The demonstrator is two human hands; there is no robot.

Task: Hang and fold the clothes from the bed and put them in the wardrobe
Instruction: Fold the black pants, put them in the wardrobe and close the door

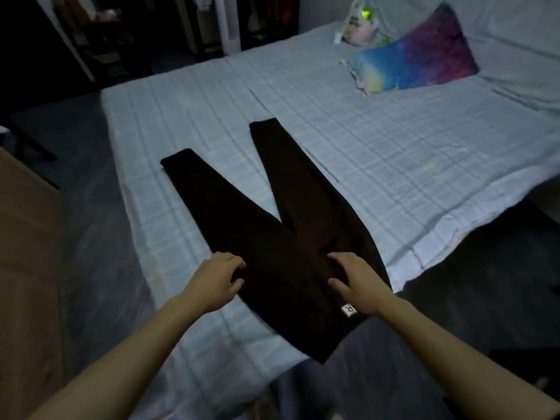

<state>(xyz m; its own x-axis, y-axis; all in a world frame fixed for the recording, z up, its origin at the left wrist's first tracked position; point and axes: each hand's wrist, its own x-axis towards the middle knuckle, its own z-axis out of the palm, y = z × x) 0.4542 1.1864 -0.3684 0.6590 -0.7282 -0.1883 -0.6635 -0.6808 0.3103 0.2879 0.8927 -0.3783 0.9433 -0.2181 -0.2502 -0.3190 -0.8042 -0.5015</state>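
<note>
A person's left hand and right hand are resting on dark trousers, fingers loosely curled on the cloth, gripping nothing firmly. The trousers are lying flat on the bed, legs spread, not yet folded. Farther off, a pillow is lying; the dark wardrobe is waiting.

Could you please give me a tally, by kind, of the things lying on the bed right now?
Dark trousers: 1
Colourful pillow: 1
Plastic bag: 1
Total: 3
</note>
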